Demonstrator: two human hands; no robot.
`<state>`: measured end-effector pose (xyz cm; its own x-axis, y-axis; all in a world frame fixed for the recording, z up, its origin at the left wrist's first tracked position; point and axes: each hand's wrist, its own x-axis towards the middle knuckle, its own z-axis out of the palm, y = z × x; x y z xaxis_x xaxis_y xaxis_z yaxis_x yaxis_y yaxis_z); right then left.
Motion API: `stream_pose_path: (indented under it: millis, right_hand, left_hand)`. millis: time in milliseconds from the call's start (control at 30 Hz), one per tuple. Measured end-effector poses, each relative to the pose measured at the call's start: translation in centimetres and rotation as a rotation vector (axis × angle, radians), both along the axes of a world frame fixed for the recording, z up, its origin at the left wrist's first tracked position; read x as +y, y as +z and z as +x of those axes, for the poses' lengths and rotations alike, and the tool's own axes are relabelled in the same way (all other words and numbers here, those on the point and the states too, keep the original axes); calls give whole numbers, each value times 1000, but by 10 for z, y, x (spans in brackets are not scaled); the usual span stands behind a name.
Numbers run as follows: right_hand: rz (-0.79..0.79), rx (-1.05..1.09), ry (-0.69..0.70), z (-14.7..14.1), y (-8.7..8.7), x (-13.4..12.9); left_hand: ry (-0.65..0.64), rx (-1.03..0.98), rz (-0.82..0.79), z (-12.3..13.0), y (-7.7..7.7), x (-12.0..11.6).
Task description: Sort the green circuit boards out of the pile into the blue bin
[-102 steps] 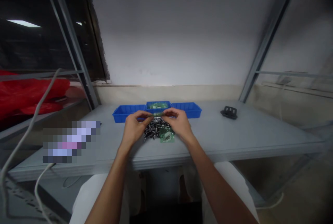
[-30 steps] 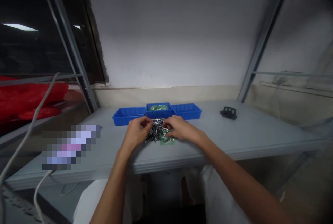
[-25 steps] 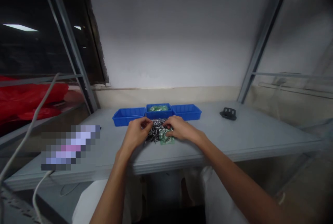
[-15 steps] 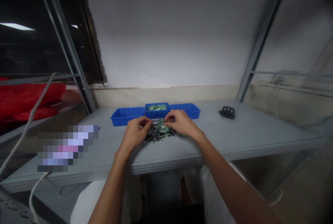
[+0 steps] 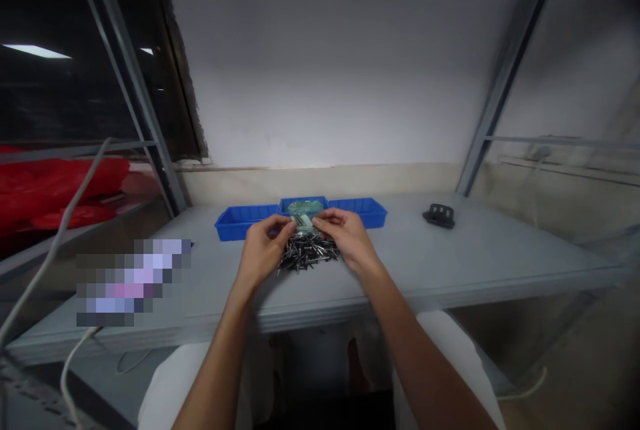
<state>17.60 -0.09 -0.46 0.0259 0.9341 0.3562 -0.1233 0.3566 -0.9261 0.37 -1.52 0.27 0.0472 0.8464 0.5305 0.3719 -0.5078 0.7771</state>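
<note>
While both hands are meeting above the pile of dark pins (image 5: pixel 307 255) on the worktop (image 5: pixel 450 263), the left hand (image 5: pixel 263 250) and right hand (image 5: pixel 345 238) are each pinching an end of a small green board (image 5: pixel 301 218), just before the middle blue tray (image 5: pixel 303 203). Judging by this, a pin is being fitted; seating it will be calling for steady alignment.

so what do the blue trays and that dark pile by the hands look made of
The three blue rectangular trays look like moulded plastic: uniform saturated colour, thin walls, dull sheen. The pile of small dark pins looks metallic, probably steel, with glinting grey highlights; too small to tell the type. Left hand and right hand pinch a small green piece, material unclear.
</note>
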Motion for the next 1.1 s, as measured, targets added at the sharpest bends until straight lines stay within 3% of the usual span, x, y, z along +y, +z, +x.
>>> stream_pose_path:
  millis: [167,400,667,800,967,1100]
  right_hand:
    - [-57,-16,77,4,-3,-1]
    - [-71,-20,83,9,-3,-1]
    - [187,-184,-43,16,-6,0]
    - [283,-199,-40,18,-4,0]
    - [58,-68,-40,11,-11,-2]
    - [-13,-62,-87,0,-8,17]
  left_hand:
    - [3,-3,-25,-5,-3,3]
    - [-28,26,-19,2,-5,3]
    - [-38,21,87,1,-3,0]
    - [-49,3,153,0,-2,0]
    - [-20,-95,-53,2,-5,2]
    - [87,-58,-53,0,-7,7]
